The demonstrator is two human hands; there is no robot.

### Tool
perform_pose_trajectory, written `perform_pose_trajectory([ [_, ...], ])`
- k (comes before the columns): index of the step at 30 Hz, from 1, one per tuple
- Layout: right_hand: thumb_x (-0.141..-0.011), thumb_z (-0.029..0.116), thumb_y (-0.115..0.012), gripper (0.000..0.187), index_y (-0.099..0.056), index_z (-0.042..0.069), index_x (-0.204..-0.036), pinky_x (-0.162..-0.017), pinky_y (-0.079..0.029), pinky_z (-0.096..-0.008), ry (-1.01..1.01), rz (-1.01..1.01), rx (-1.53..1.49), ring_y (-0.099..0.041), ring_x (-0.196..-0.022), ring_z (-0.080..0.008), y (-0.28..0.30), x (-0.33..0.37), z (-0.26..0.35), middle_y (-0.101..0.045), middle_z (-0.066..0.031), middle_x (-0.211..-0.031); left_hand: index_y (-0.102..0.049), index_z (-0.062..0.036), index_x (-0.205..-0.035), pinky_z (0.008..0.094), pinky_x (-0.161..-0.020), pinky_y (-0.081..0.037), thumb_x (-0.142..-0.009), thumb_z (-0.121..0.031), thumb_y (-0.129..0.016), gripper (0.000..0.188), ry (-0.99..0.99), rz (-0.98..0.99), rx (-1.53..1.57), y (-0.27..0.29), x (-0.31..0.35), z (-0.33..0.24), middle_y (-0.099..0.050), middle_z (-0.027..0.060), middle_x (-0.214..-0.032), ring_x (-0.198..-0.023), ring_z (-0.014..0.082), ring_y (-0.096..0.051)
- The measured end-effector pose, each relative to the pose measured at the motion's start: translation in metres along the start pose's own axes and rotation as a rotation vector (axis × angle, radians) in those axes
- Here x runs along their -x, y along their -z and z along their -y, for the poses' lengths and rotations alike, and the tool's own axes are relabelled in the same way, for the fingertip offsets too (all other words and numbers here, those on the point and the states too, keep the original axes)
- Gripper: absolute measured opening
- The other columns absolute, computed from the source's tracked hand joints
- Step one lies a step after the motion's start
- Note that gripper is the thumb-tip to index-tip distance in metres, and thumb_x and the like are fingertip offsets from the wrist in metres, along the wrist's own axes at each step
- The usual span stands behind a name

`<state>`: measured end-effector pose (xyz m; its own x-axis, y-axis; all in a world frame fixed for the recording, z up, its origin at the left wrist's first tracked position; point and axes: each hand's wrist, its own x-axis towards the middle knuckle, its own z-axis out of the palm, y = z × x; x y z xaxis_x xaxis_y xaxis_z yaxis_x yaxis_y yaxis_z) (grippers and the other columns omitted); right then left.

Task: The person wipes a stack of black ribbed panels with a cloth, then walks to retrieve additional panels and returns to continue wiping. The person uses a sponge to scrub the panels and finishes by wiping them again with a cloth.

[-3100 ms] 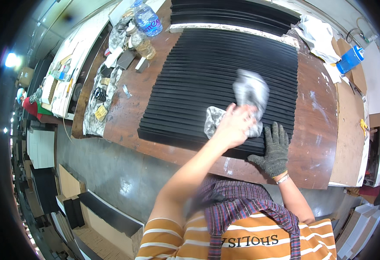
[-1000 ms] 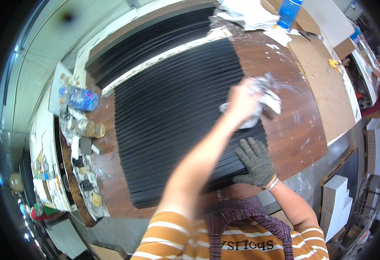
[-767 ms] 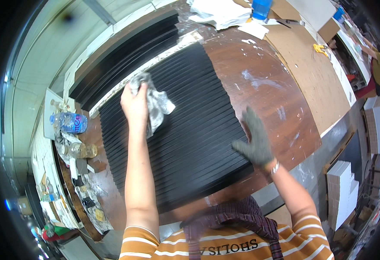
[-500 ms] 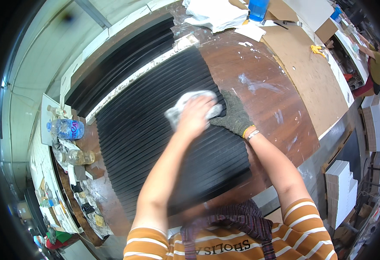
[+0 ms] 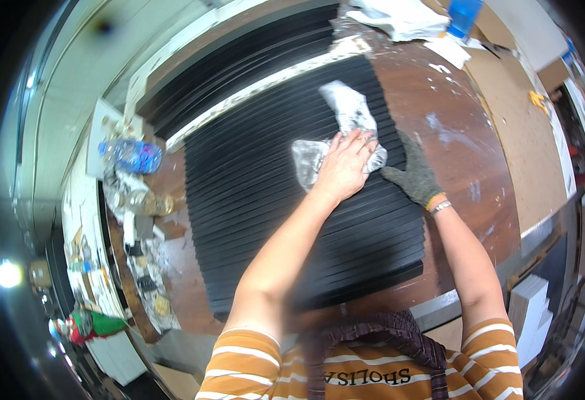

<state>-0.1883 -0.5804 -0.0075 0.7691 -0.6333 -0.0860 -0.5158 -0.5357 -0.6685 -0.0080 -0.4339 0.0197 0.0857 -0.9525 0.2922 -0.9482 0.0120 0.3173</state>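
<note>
A row of narrow black strips (image 5: 259, 180), lying side by side like a ribbed panel, covers the middle of the brown table. On the strips my bare left hand (image 5: 346, 167) presses a crumpled white rag (image 5: 351, 110), fingers over it. One end of the rag stretches toward the far side, and another part bulges out left of the hand. My right hand (image 5: 415, 172), in a dark grey-green knit glove, rests against the right edge of the strips. Its thumb lies apart from the fingers, and nothing shows in it.
More black strips (image 5: 252, 57) lie beyond a dirty white bar (image 5: 266, 85). At left stand a large plastic bottle (image 5: 131, 157) and a clear jar (image 5: 144, 203). White cloth (image 5: 402, 20), a blue container (image 5: 464, 19) and cardboard (image 5: 522, 133) occupy the far right.
My view has shifted, so the table appears further right. The rag has spread out, one end now pointing to the far side. My right hand stays at the strips' right edge.
</note>
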Motion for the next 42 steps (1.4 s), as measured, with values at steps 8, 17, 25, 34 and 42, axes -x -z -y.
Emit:
perform_pose_trajectory([
  [8,-0.083,0.043,-0.084,0.101,-0.034,0.005,-0.161,-0.129,-0.022,-0.0466,0.055,-0.021,-0.039,-0.020,-0.159,-0.0386,-0.003,0.001,-0.006,-0.036,-0.0206,-0.165,-0.069,-0.0076,-0.134,0.0417,-0.110,-0.049,-0.098,-0.012,-0.058,0.037,0.680,-0.294,-0.134,0.127,0.304,0.130,-0.069,0.0174,-0.134,-0.127,0.0327,-0.065],
  [17,-0.087,0.060,-0.073,0.106,-0.028,0.002,-0.164,-0.129,-0.020,-0.0429,-0.026,0.000,-0.137,-0.026,-0.158,-0.0352,0.003,-0.047,0.014,-0.031,-0.0219,-0.169,-0.071,-0.0032,-0.131,0.0324,-0.094,-0.053,-0.097,-0.012,-0.070,0.036,0.818,-0.522,0.340,0.138,0.145,0.141,-0.077,0.0092,-0.115,-0.102,0.0173,-0.070],
  [25,-0.081,0.050,-0.085,0.105,-0.037,-0.001,-0.159,-0.123,-0.034,-0.0448,-0.043,-0.058,-0.178,-0.044,-0.146,-0.0388,-0.007,-0.059,0.013,-0.046,-0.0261,-0.157,-0.060,-0.0171,-0.146,0.0540,-0.127,-0.027,-0.090,-0.025,-0.074,0.058,0.229,0.035,0.016,-0.056,-0.112,0.048,-0.047,0.0113,-0.161,-0.154,0.0330,-0.036],
  [34,-0.082,0.050,-0.083,0.103,-0.035,0.002,-0.160,-0.126,-0.028,-0.0452,-0.082,-0.039,-0.160,-0.034,-0.152,-0.0381,-0.004,-0.056,0.018,-0.039,-0.0236,-0.162,-0.073,-0.0114,-0.131,0.0503,-0.120,-0.037,-0.091,-0.013,-0.068,0.040,0.556,-0.162,-0.101,0.082,0.142,0.161,-0.067,0.0122,-0.142,-0.137,0.0316,-0.059],
  [42,-0.084,0.051,-0.080,0.103,-0.032,0.003,-0.162,-0.126,-0.027,-0.0483,-0.070,-0.039,-0.134,-0.032,-0.153,-0.0403,-0.006,-0.056,0.015,-0.038,-0.0244,-0.163,-0.067,0.0004,-0.131,0.0468,-0.110,-0.047,-0.092,-0.026,-0.072,0.047,0.427,-0.428,-0.002,0.059,-0.056,0.150,-0.067,0.0220,-0.130,-0.122,0.0387,-0.063],
])
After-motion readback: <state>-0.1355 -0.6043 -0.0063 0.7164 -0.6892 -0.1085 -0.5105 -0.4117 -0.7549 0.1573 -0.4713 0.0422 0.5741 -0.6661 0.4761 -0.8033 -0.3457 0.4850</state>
